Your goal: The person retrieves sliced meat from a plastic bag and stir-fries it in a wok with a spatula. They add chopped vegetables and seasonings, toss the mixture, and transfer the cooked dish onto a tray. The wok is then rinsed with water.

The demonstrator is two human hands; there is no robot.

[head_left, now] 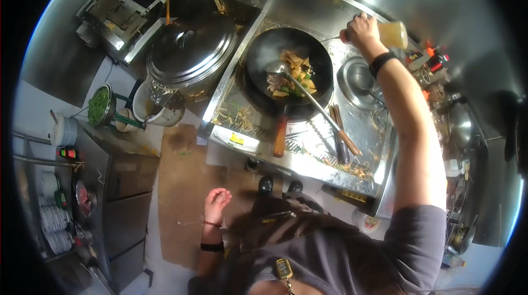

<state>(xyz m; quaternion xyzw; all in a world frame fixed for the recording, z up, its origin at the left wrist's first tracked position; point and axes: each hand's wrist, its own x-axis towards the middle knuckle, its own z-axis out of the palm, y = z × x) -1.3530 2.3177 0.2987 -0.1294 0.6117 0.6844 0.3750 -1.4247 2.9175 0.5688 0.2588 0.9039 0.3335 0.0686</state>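
My right hand (364, 30) is closed round a squeeze bottle (394, 35) of pale yellow liquid, tipped on its side. Its red cap and thin nozzle point left toward the black wok (256, 58), over the wok's right rim. In the wok lies food (298, 68): yellowish-brown slices, green pieces and some pale meat-like bits. A metal ladle (308, 92) rests with its bowl in the food, its wooden-ended handle slanting over the near right rim. The wok's wooden handle (280, 136) points toward me, untouched. My left hand (218, 205) hangs low by my body, fingers loosely curled, holding nothing visible.
A metal bowl (360, 83) sits right of the wok on the steel stove (228, 140), near chopsticks (336, 124). Seasoning bottles (437, 61) line the right side. At left stand a large lidded pot (190, 50), a bowl of green vegetables (101, 106) and a steel cabinet (129, 185).
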